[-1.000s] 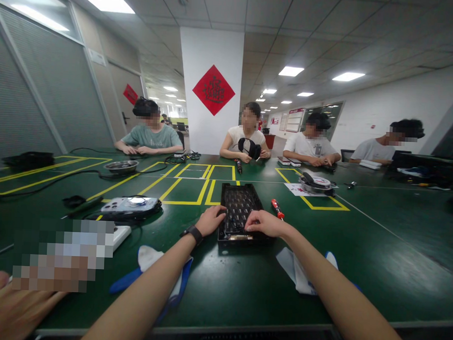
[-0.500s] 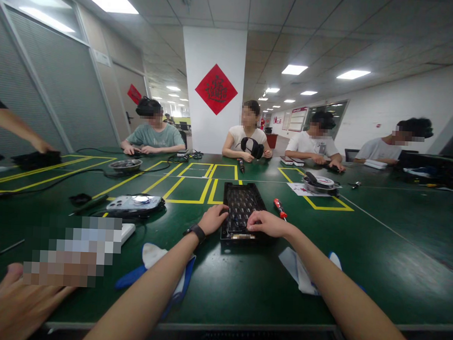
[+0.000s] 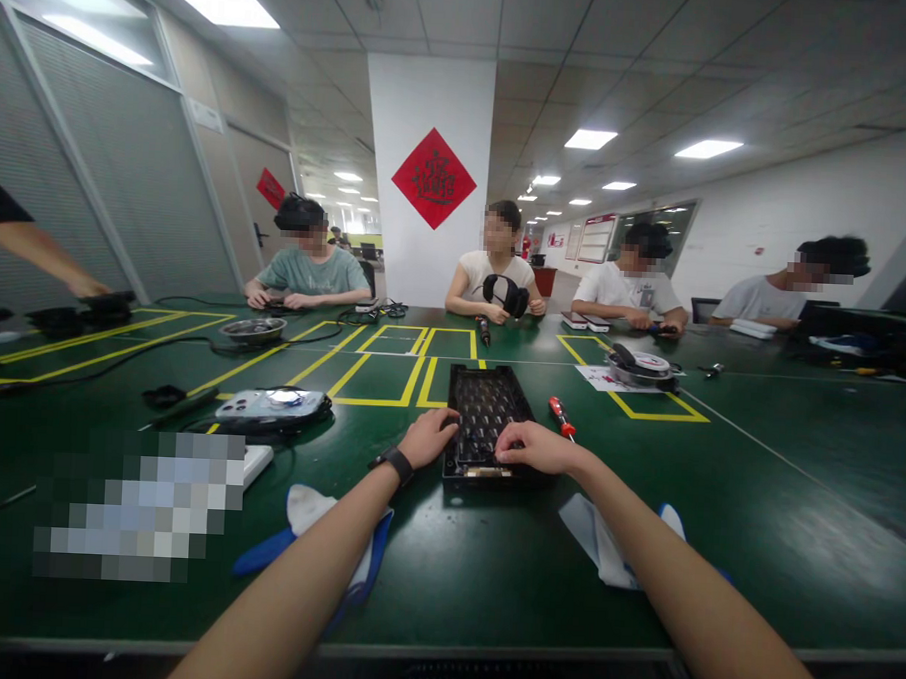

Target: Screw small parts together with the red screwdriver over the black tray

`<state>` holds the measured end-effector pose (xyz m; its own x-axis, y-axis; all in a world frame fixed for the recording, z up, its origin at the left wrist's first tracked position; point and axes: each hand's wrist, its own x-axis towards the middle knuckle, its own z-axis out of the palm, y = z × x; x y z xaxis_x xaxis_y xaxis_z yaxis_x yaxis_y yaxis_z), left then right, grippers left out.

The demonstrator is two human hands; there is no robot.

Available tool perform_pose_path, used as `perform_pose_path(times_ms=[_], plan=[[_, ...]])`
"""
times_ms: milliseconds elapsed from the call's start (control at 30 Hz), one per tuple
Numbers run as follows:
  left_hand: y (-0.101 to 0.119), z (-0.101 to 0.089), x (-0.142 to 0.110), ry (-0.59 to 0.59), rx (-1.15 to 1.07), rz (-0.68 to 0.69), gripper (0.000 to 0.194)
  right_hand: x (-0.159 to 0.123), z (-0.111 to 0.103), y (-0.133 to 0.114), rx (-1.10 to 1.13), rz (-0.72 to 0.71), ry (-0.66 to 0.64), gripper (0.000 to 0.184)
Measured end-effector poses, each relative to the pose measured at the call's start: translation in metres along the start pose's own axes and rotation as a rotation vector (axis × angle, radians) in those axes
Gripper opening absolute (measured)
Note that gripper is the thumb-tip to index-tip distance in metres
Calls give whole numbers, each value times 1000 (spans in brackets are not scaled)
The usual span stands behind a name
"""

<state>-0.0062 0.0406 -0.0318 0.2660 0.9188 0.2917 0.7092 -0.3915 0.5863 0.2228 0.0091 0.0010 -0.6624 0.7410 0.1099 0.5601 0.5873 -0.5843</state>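
A black rectangular device case [image 3: 484, 411] with a gridded inside lies on the green table [image 3: 488, 571] in front of me. My left hand [image 3: 428, 437], a black watch on its wrist, rests on the case's near left edge with fingers curled. My right hand [image 3: 534, 447] lies over the near right corner, fingers bent down onto the case. A red-handled screwdriver [image 3: 560, 416] lies just right of the case, untouched.
White and blue gloves lie under my left forearm [image 3: 324, 534] and my right forearm [image 3: 601, 541]. A grey device with cables [image 3: 270, 408] sits to the left. Several people sit across the table; a person's arm [image 3: 43, 257] reaches in at far left. Yellow tape marks zones.
A hand at the bottom left has left the view. The far-left person's hand has shifted a little. My own hands have stayed on the case.
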Motion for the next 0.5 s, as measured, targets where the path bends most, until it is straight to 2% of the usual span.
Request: perform_pose_path(times_ms=[500], plan=[[-4,3,2,-4,11,16,30,0,1,3,41,31,20,23]])
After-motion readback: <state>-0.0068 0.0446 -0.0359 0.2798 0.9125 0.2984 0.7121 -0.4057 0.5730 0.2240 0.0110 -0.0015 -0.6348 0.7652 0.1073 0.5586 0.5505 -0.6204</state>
